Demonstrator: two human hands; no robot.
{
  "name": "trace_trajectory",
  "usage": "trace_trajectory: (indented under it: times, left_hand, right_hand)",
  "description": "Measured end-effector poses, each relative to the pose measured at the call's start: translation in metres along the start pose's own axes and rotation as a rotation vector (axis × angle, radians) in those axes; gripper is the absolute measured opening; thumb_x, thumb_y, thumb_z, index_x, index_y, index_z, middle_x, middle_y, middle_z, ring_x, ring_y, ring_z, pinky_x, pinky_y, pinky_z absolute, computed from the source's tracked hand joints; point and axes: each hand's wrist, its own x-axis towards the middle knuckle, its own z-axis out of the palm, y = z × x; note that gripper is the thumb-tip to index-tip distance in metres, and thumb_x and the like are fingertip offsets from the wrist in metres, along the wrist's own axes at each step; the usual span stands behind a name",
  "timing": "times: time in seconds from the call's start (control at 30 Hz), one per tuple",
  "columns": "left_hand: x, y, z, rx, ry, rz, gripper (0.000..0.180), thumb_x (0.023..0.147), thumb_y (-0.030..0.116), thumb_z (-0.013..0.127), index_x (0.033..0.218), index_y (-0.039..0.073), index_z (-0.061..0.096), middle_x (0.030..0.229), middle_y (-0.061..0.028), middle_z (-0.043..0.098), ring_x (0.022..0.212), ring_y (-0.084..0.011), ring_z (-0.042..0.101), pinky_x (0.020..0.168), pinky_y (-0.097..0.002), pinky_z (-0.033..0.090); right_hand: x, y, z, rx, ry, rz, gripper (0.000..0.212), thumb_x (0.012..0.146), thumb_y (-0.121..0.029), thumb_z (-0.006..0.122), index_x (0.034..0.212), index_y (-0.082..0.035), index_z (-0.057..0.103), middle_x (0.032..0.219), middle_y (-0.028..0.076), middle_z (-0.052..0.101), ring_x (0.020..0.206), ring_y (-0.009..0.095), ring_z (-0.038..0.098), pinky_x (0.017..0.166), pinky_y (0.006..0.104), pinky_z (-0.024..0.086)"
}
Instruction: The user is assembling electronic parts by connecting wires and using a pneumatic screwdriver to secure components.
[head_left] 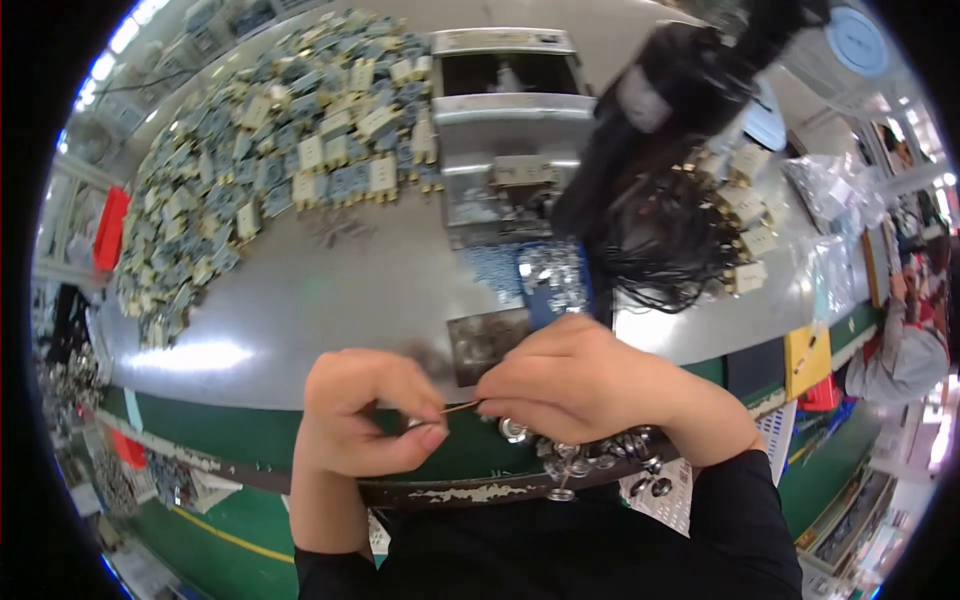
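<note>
Past black sleeves (pixel 745 515), hold the thin brown strand (pixel 461 407) straight between left fingers (pixel 415 398) and right fingers (pixel 515 380), both seemingly pinching its ends, and guide gently to avoid kinking it.

You're facing a shiny metal worktop (pixel 320 290) with a green front strip (pixel 230 428) and a chipped brown rim (pixel 480 493). Below, the floor (pixel 235 508) is green — crossed by a yellow line (pixel 232 534) — and bright lights (pixel 125 35) (a whole row) glow at your upper left.
</note>
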Motion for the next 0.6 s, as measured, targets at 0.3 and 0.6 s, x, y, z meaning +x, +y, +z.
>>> trace_trajectory:
  times: [0.3, 0.6]
  left_hand:
    - [0.001, -0.011, 0.011, 0.041, 0.071, -0.294, 0.033, 0.095, 0.006, 0.077, 0.119, -0.014, 0.068, 0.099, -0.019, 0.076, 0.09, -0.0239, 0.077, 0.08, -0.033, 0.062]
    - [0.008, -0.011, 0.028, -0.646, -0.038, -0.211, 0.032, 0.104, -0.003, 0.06, 0.134, -0.012, 0.058, 0.111, -0.0214, 0.076, 0.105, -0.0292, 0.076, 0.094, -0.0394, 0.062]
  right_hand:
    - [0.011, -0.008, -0.011, -0.267, 0.126, -0.02, 0.024, 0.074, -0.002, 0.085, 0.098, -0.003, 0.079, 0.056, 0.003, 0.05, 0.044, 0.019, 0.05, 0.042, 0.0327, 0.037]
    - [0.012, -0.011, -0.019, 0.303, 0.173, 0.333, 0.008, 0.08, -0.004, 0.084, 0.085, 0.0, 0.08, 0.069, 0.011, 0.073, 0.056, 0.015, 0.066, 0.051, 0.0254, 0.046]
